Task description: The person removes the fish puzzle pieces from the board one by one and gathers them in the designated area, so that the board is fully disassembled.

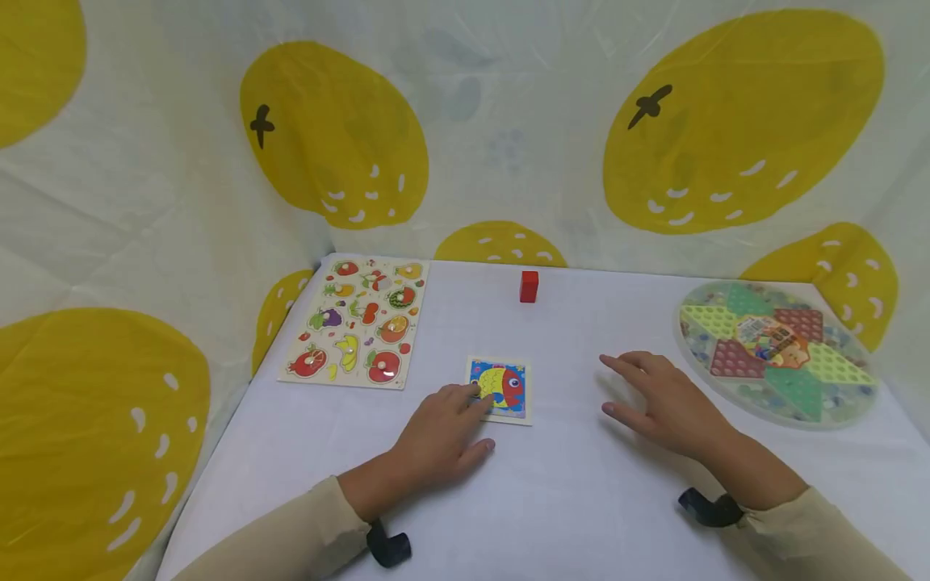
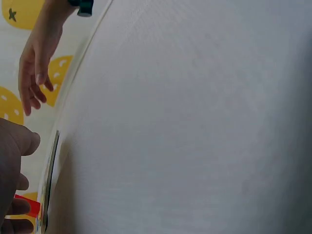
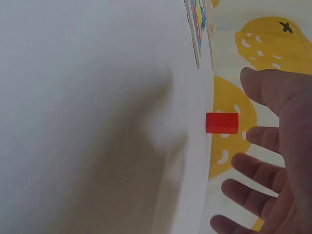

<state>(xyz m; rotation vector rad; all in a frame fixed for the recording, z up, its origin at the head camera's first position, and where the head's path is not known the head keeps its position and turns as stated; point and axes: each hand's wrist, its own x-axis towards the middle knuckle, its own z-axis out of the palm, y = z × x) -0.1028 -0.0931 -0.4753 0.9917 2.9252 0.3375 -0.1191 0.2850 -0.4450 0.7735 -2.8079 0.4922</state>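
A small square fish puzzle (image 1: 516, 391), with a yellow and red fish on a blue ground, lies near the middle of the table. My left hand (image 1: 439, 436) reaches over its left side, the fingertips overlapping the picture and the thumb spread toward me. In the left wrist view, that hand's thumb and fingers show at the left edge, by the board's thin edge (image 2: 51, 175). To the right of the puzzle, my right hand (image 1: 672, 407) hovers over the table with its fingers extended and nothing in them; its shadow falls on the cloth.
Beyond the puzzle a red block (image 1: 529, 287) stands upright near the table's back edge. A fruit peg board (image 1: 366, 339) lies at the back left. Off to the right is a round Chinese checkers box (image 1: 777, 347). A lemon-print curtain (image 1: 516, 161) encloses the white-covered table.
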